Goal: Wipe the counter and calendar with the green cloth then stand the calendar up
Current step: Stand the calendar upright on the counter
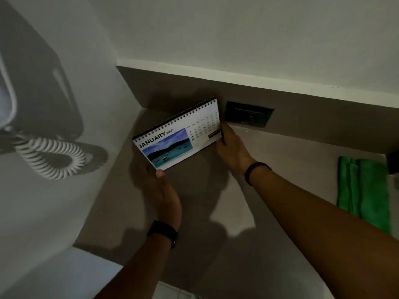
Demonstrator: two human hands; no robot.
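Observation:
A spiral-bound desk calendar point(177, 134) showing January with a sea photo is held tilted above the back corner of the brown counter point(269, 190). My left hand point(164, 190) grips its lower left corner with the thumb on the front. My right hand point(232, 147) holds its right edge. The green cloth point(364, 190) lies folded on the counter at the far right, apart from both hands.
A wall-mounted device with a coiled white cord point(51, 156) hangs on the left wall. A dark wall plate point(248, 114) sits in the backsplash just behind the calendar. A dark object point(393, 162) pokes in at the right edge above the cloth.

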